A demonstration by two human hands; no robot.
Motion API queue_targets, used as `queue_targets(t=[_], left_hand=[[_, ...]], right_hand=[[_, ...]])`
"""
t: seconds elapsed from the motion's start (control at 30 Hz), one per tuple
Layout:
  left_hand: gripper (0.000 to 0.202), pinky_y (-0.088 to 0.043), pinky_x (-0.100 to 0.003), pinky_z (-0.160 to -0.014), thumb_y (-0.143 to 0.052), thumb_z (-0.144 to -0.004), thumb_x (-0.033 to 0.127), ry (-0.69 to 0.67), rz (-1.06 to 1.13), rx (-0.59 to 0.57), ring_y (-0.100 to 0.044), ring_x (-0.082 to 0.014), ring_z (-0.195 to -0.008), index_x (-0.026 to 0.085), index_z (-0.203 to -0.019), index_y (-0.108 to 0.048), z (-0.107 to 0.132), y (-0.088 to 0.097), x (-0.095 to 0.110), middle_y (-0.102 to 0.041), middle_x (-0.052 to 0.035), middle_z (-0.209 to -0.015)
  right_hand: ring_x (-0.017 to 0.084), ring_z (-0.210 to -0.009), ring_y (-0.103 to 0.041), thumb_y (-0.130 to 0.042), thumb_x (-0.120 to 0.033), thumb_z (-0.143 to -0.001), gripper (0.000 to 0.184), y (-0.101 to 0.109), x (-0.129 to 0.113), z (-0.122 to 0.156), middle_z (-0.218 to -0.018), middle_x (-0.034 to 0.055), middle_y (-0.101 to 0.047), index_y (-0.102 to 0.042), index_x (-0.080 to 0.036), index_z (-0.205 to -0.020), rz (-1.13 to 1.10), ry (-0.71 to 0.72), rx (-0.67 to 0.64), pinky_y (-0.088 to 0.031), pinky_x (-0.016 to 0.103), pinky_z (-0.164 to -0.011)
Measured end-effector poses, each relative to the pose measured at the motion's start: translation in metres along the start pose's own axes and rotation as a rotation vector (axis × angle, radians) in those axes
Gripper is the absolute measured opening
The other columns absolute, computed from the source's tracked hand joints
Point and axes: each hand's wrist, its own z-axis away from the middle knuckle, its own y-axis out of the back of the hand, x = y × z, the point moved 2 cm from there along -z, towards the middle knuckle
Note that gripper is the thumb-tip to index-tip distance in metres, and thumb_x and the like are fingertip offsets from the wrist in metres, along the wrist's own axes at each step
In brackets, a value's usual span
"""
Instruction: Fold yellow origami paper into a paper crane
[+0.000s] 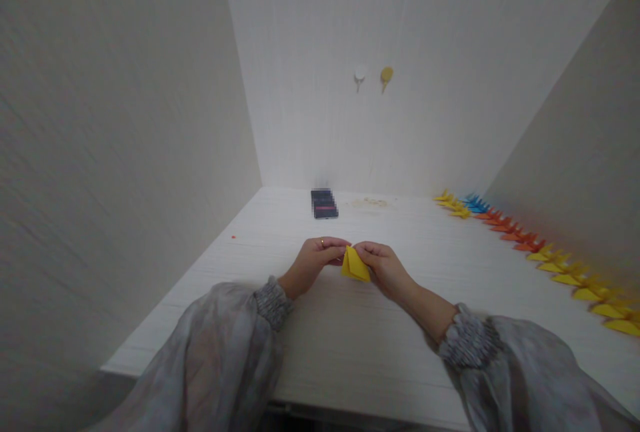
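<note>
A piece of folded yellow paper (pixel 356 265) is held between my two hands, just above the white table, near its middle. My left hand (pixel 320 257), with a ring on one finger, pinches the paper's upper left edge. On the other side my right hand (pixel 383 265) grips its right edge, thumb on the near face. The paper has a crease down its front and widens toward the bottom. Some of my fingertips are hidden behind it.
A phone (pixel 325 204), blurred out, lies toward the back wall. Along the right side runs a row of folded paper cranes in yellow (pixel 570 273), orange (pixel 507 227) and blue (pixel 474 203). Two hooks (pixel 387 75) hang on the back wall. A small orange scrap (pixel 233 237) lies at left.
</note>
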Motion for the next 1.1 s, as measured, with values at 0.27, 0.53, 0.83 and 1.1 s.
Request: queue_targets(t=[0.27,0.53,0.83,1.1], left_hand=[[0.012,-0.042,-0.022,-0.058,-0.055,-0.062,0.021,0.019,-0.191,0.142,-0.052,-0.0087,-0.056,0.011,-0.068,-0.06,-0.003,0.004,0.004,-0.058,-0.0001,-0.06],[0.012,-0.033,-0.02,-0.046,-0.05,-0.063,0.023,0.072,-0.422,0.229,-0.044,-0.0077,-0.047,0.014,-0.056,-0.05,-0.012,0.011,0.001,-0.05,0.0024,-0.051],[0.018,-0.038,-0.021,-0.054,-0.058,-0.062,0.022,0.142,-0.083,0.07,-0.052,-0.0089,-0.056,0.012,-0.077,-0.055,-0.007,0.004,-0.001,-0.058,-0.0014,-0.067],[0.02,-0.036,-0.022,-0.052,-0.056,-0.065,0.03,0.145,-0.074,0.031,-0.049,-0.0096,-0.055,0.011,-0.069,-0.059,-0.003,0.006,0.0,-0.058,-0.0027,-0.064]], right_hand=[[0.012,-0.062,-0.052,-0.053,-0.035,-0.072,0.018,-0.002,-0.001,-0.003,-0.068,0.0003,-0.056,-0.054,-0.018,-0.079,0.223,0.134,-0.033,-0.041,0.026,-0.058],[0.017,-0.083,-0.051,-0.055,-0.031,-0.072,0.032,-0.01,-0.023,0.006,-0.095,0.0081,-0.052,-0.051,-0.018,-0.101,0.863,0.569,-0.076,-0.043,0.031,-0.074],[0.016,-0.07,-0.057,-0.041,-0.026,-0.079,0.022,0.003,-0.018,0.003,-0.078,0.0035,-0.063,-0.06,-0.017,-0.086,0.79,0.356,0.089,-0.043,0.025,-0.062],[0.016,-0.07,-0.056,-0.044,-0.028,-0.078,0.022,0.003,-0.016,0.004,-0.077,0.0028,-0.062,-0.06,-0.019,-0.087,0.718,0.365,0.068,-0.043,0.026,-0.063]])
